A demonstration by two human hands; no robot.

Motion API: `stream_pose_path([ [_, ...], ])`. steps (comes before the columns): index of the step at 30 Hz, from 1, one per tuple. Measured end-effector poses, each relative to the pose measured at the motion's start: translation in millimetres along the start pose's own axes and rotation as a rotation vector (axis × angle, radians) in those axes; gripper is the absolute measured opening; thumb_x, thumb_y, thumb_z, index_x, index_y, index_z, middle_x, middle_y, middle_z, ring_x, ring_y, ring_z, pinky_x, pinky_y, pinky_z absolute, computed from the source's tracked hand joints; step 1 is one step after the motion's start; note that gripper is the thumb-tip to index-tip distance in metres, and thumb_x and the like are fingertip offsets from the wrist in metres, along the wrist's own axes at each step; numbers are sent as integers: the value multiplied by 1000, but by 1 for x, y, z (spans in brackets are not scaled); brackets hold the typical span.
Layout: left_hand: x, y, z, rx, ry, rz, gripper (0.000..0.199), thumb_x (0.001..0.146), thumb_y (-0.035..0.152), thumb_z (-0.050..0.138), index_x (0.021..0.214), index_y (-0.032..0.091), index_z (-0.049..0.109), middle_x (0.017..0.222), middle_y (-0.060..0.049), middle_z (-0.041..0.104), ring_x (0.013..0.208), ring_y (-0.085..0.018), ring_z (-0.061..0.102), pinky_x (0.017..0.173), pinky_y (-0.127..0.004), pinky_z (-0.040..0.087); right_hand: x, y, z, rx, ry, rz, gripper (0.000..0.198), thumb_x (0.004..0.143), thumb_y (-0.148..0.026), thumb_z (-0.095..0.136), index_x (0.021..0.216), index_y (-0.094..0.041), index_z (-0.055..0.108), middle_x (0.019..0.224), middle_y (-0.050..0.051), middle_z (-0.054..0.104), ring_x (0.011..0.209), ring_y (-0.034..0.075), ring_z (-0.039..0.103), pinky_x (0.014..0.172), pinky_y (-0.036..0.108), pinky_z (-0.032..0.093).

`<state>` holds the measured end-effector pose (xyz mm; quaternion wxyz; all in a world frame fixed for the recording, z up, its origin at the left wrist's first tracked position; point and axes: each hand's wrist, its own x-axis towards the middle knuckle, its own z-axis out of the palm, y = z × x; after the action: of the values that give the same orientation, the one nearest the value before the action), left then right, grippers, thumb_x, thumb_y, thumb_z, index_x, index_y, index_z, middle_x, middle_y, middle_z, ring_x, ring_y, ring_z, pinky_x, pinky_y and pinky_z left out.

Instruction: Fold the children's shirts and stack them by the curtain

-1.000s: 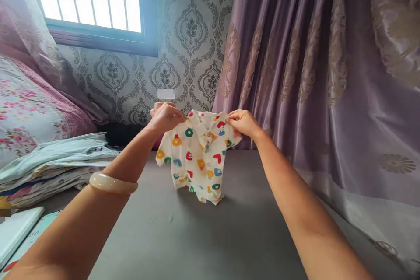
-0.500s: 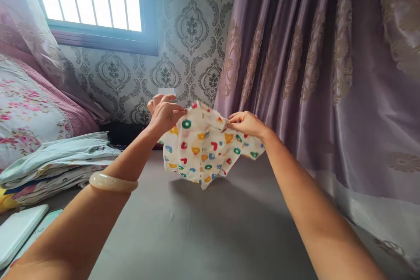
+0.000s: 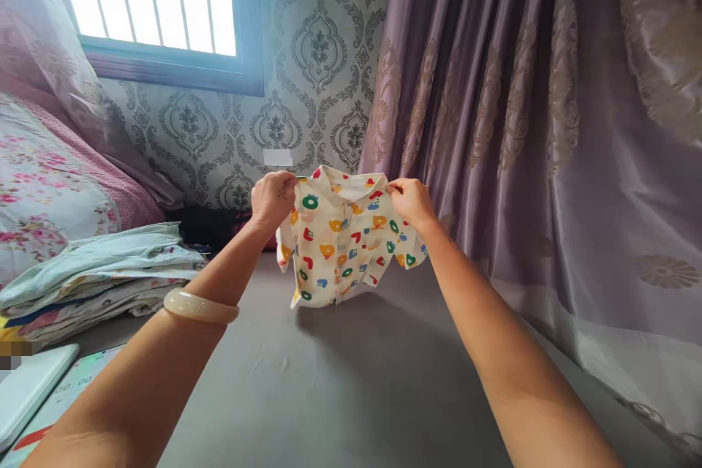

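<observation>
A small cream shirt [image 3: 343, 241] with a collar, short sleeves and a colourful print hangs upright between my hands, its front facing me. My left hand [image 3: 273, 199] pinches it at the shoulder on the left, beside the collar. On the other side, my right hand [image 3: 412, 199] grips the right shoulder near the collar. The shirt's lower edge hangs just above the grey bed surface [image 3: 340, 380], where its shadow falls. A pale bangle [image 3: 200, 306] circles my left forearm.
Folded clothes [image 3: 104, 270] lie stacked at the left, by floral bedding [image 3: 49, 190]. A white flat object [image 3: 36, 391] and a phone-like screen [image 3: 69, 391] are at the lower left. Purple curtains [image 3: 477, 110] hang along the right. A barred window [image 3: 153, 4] is behind.
The shirt has been pulled straighter, its collar now spread open and upright. My left fingers have closed further at the shoulder, and my right hand has moved slightly up.
</observation>
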<state>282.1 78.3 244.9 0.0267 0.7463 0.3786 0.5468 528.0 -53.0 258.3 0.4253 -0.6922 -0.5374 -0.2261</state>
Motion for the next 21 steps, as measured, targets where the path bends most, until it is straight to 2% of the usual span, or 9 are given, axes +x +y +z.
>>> stream_pose_path([
  [3,-2,1,2,-16,22,-36,22,84,27,48,87,23,69,83,-7,69,83,-24,62,76,-36,44,-4,-13,4,-93,30,17,21,90,-18,51,92,-20,72,91,11,73,87,25,67,78,35,49],
  [6,-7,6,3,-24,93,-53,22,87,24,43,92,20,65,87,-10,65,89,-26,60,82,-39,45,-15,-29,7,-130,121,15,25,92,-15,42,99,-17,66,97,14,69,92,27,65,78,35,48],
  [11,-25,9,-2,-49,244,47,22,92,23,39,95,21,61,94,-9,58,96,-25,55,90,-39,43,-39,-44,1,-208,234,-70,27,94,-21,35,102,-16,60,101,14,63,88,27,61,70,34,44],
  [15,-49,8,-19,-28,299,106,25,97,26,36,102,22,61,96,-7,57,91,-20,56,83,-33,44,-58,-42,-10,-299,208,-224,26,96,-35,41,98,-18,61,100,11,62,87,24,59,63,30,40],
  [21,-92,6,-60,230,319,146,35,100,35,35,112,18,63,95,-8,58,86,-18,59,66,-27,41,-87,-40,-39,-314,243,-403,38,100,-49,38,97,-19,61,92,5,62,80,17,58,57,25,35],
])
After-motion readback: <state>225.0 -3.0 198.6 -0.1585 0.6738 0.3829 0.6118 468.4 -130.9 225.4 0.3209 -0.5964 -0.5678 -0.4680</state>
